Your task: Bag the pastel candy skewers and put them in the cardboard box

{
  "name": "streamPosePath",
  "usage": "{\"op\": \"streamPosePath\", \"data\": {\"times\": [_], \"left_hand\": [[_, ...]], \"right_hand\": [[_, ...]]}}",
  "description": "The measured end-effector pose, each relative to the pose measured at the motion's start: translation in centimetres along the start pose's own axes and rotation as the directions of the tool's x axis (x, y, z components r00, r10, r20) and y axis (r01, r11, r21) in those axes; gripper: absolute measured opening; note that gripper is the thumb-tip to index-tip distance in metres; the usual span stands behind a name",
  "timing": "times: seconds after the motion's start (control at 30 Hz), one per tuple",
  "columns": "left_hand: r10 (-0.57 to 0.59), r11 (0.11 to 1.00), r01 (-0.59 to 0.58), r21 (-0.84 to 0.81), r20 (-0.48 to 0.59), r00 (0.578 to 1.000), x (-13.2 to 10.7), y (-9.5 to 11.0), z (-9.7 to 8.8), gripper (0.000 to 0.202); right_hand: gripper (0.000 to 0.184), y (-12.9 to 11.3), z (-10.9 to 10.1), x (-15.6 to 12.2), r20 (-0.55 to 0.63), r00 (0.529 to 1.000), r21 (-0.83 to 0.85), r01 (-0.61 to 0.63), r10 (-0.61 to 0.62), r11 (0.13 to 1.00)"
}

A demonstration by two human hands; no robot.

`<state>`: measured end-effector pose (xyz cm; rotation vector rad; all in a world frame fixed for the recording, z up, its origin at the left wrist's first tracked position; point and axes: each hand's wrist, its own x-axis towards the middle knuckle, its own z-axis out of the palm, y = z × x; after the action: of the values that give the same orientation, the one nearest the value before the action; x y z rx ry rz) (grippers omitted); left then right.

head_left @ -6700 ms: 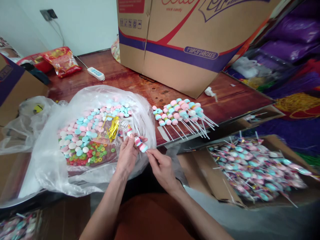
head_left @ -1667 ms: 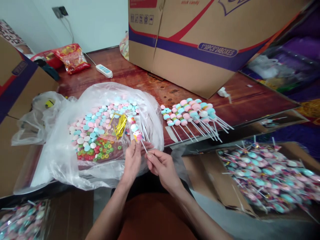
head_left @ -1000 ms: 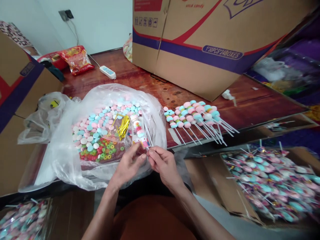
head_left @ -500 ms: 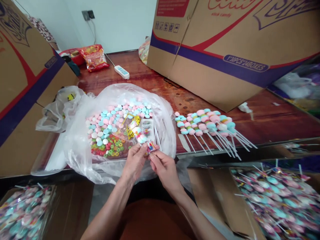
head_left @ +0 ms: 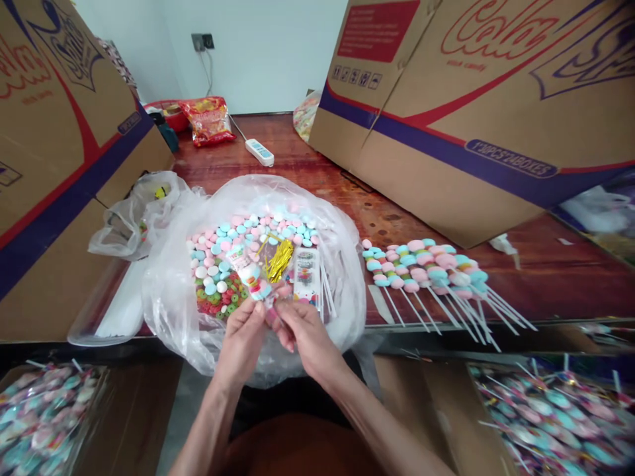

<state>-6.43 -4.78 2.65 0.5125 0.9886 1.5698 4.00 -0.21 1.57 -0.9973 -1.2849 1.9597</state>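
My left hand [head_left: 245,327] is closed on the lower part of a candy skewer [head_left: 256,284] in a clear printed wrapper. The skewer tilts up to the left, its marshmallow-like pieces white, blue and reddish. Fingers bunched, my right hand [head_left: 302,327] pinches the gathered end of the wrapper beside the left fingertips. Both hands are over a clear plastic bag [head_left: 166,311] spread on the table. Inside it lie pink, blue and white candies [head_left: 211,254], ring gummies [head_left: 211,301], gold twist ties [head_left: 279,261], printed wrappers [head_left: 306,271] and white sticks [head_left: 326,287].
Several unwrapped candy skewers [head_left: 431,264] lie in a row on the table [head_left: 317,178] to the right. Large cartons [head_left: 436,178] stand at both sides. Below the table edge, boxes of wrapped candy [head_left: 565,410] sit left and right. A white thermometer-like device [head_left: 259,152] lies at the back.
The view has shifted, so the table things appear lower and further right. My hands have moved left over the bag with the skewer. The right hand still pinches the wrapper end.
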Motion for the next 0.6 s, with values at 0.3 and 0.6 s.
{"op": "streamPosePath", "data": {"times": [0.3,0.6], "left_hand": [[0.228,0.954,-0.272,-0.123,-0.287,0.930,0.8,1.0,-2.7,0.032],[0.128,0.983,-0.164,-0.083,-0.331,0.935,1.4,0.4,-3.6,0.032]], "right_hand": [[0.021,-3.4,-0.2,6.1,0.168,0.964,-0.923,0.228,-0.208,0.309],[0.024,-3.3,-3.4,14.0,0.448,0.882,-0.893,0.433,-0.145,-0.127]]}}
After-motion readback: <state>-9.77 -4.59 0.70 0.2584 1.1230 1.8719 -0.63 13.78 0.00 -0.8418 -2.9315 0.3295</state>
